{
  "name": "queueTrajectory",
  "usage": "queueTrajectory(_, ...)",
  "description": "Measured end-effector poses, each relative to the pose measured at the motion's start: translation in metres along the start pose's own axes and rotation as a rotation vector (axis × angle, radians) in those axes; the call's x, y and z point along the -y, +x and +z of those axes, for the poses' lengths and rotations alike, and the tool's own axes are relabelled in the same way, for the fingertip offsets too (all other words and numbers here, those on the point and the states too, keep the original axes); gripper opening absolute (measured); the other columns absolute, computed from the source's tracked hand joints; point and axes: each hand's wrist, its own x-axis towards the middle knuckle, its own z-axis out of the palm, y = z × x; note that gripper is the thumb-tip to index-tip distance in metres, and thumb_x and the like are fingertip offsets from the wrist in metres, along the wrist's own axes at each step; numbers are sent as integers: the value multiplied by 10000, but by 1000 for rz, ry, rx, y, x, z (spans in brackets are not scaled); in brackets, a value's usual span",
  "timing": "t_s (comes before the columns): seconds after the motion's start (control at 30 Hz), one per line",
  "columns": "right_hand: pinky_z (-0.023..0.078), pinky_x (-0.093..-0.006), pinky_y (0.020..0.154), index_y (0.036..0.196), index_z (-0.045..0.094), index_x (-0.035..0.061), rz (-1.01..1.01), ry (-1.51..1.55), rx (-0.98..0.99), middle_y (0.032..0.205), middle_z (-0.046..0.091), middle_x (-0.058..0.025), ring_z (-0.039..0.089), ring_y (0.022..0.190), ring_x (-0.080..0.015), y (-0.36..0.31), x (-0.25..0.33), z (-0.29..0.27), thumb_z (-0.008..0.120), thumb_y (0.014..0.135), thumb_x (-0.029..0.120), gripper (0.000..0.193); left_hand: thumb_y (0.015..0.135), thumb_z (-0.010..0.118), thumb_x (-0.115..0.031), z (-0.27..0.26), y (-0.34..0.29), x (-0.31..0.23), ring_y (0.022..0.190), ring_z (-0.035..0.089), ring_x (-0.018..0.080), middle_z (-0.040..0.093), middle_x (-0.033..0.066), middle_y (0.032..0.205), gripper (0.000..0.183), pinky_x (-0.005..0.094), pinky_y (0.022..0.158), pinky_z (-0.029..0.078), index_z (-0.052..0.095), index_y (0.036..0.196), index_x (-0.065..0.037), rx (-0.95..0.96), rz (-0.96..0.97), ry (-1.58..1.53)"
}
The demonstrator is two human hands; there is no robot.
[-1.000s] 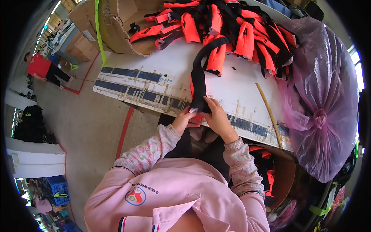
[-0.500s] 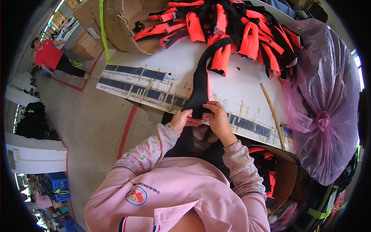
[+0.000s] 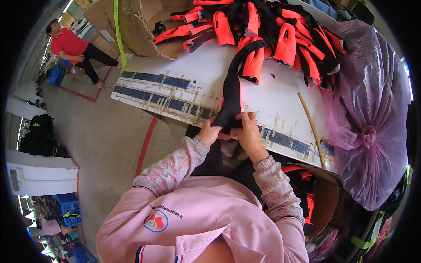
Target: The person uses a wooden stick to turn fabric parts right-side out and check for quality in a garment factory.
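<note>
We see a factory floor: worktable point(image 3: 280, 87) heaped with orange-black pieces point(image 3: 272, 30), cartons point(image 3: 131, 22) upper left, floor lines.

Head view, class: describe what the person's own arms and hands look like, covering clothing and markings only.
Both hands, left hand and right hand, are bare, without gloves. The forearms wear pale pink floral-print sleeves with ribbed cuffs, under a plain pink top bearing a round badge.
</note>
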Motion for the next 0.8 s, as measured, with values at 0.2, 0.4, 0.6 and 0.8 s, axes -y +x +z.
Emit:
queueTrajectory(0.2, 468, -424, 810, 1026, 493, 33, 8, 35, 62, 1045, 455, -223, 528, 919, -430, -8, -1, -4, 605, 642, -112, 426, 889, 451, -104, -9, 2, -7, 613, 648, 274, 624, 166, 865, 279, 370, 563, 563, 483, 1136, 23, -16, -95, -21)
queueTrajectory(0.4, 438, -412, 856, 1029, 479, 42, 105, 103, 84, 1036, 469, -223, 500, 972, -425, -11, -5, -2, 609, 633, -105, 442, 890, 484, -142, -5, -11, -10, 597, 653, 261, 645, 167, 860, 290, 333, 485, 551, 485, 1144, -2, 121, -236, 113)
queueTrajectory(0.6, 440, -405, 848, 1016, 481, 41, 107, 111, 81, 1020, 502, -199, 511, 981, -400, -15, -3, 2, 654, 626, -79, 443, 890, 536, -162, 5, -21, 17, 633, 653, 209, 655, 130, 835, 217, 297, 442, 528, 555, 1028, 5, 2, -10, -54)
queueTrajectory(0.8, 447, -401, 827, 1005, 473, 31, 97, 127, 119, 995, 529, -189, 526, 969, -399, -20, -1, 3, 654, 635, -81, 427, 870, 570, -151, 4, -17, 33, 462, 590, 197, 615, 127, 623, 186, 293, 368, 472, 599, 849, 31, -153, 74, 1)
